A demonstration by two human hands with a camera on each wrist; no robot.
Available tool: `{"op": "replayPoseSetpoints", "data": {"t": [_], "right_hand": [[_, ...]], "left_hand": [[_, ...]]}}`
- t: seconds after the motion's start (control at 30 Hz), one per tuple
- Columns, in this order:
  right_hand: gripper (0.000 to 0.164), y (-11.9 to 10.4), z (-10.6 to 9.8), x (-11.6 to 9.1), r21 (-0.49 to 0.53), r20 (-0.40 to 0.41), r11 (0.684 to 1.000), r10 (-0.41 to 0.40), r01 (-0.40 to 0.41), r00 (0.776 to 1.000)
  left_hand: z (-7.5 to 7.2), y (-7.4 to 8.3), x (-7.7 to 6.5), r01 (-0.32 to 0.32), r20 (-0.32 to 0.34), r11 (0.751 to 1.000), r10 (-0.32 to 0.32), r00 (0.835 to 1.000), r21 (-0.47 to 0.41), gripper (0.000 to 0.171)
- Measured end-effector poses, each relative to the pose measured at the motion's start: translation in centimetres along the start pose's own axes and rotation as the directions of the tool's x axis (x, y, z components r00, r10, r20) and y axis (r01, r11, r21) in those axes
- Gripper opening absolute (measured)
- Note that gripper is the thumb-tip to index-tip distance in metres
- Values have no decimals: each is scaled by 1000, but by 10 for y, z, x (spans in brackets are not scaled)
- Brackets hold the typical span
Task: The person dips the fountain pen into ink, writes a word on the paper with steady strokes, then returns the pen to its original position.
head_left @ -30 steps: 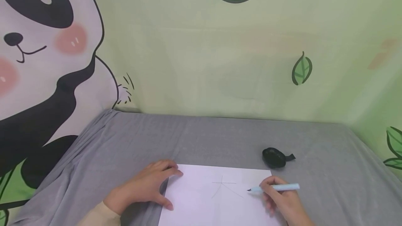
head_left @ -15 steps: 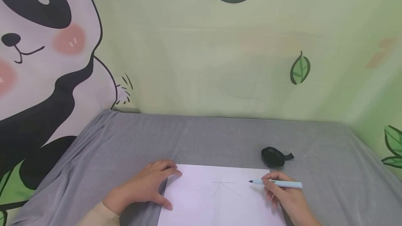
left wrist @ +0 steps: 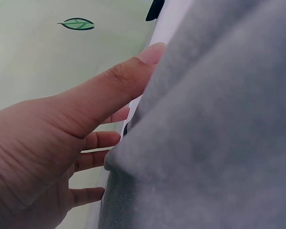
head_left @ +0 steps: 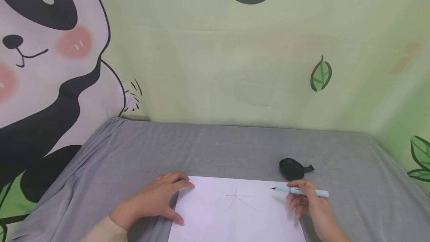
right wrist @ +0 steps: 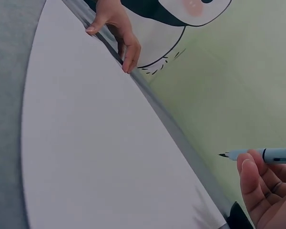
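Observation:
A white sheet of paper point(head_left: 208, 216) lies on the grey cloth, with a few thin dark strokes point(head_left: 236, 196) forming a character near its top. My left hand point(head_left: 158, 195) rests at the paper's left edge, thumb and fingers spread apart; in the left wrist view its thumb point(left wrist: 119, 81) touches the sheet's edge. In my right hand point(head_left: 310, 202) a light blue fountain pen point(head_left: 317, 192) is pinched, held nearly level. Its dark nib point(right wrist: 223, 155) points left and stands off the paper, over the upper right corner.
A black roll of tape point(head_left: 291, 168) with a loose end lies just beyond the paper's upper right corner. Grey cloth point(head_left: 218, 148) covers the table and is rumpled at the left. Behind it hangs a green backdrop point(head_left: 201, 66) with a panda and leaves.
My right hand has moved up and to the right with the pen, away from the strokes. My left hand has stayed in place on the paper's edge.

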State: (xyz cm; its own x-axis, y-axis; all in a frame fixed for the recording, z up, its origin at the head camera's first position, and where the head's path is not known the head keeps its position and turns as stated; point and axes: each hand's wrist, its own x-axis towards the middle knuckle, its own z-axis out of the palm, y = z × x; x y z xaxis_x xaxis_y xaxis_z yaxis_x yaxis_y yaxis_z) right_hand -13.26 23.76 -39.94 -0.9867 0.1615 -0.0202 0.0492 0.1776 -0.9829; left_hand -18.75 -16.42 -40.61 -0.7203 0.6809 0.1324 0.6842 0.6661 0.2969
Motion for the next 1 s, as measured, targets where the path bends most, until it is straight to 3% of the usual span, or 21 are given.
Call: {"op": "replayPoseSetpoints", "data": {"t": [0.27, 0.5, 0.73, 0.9, 1.0], "right_hand": [[20, -6, -11, 5, -3, -30, 999, -54, 54, 998], [7, -11, -19, 9, 82, -81, 986, -138, 144, 987], [16, -10, -28, 14, 139, -104, 974, -164, 177, 981], [29, -12, -34, 19, 228, -66, 956, -172, 183, 983], [26, -16, -35, 19, 223, -57, 959, -165, 173, 985]], "left_hand": [[0, 0, 1, -17, -13, 1000, 17, 1000, 20, 81], [0, 0, 0, -13, -11, 1000, 14, 1000, 12, 82], [0, 0, 0, -16, -13, 1000, 17, 1000, 20, 82], [-1, 1, -1, -22, -18, 999, 22, 1000, 26, 82], [-1, 1, -1, -26, -22, 999, 26, 999, 29, 81]]}}
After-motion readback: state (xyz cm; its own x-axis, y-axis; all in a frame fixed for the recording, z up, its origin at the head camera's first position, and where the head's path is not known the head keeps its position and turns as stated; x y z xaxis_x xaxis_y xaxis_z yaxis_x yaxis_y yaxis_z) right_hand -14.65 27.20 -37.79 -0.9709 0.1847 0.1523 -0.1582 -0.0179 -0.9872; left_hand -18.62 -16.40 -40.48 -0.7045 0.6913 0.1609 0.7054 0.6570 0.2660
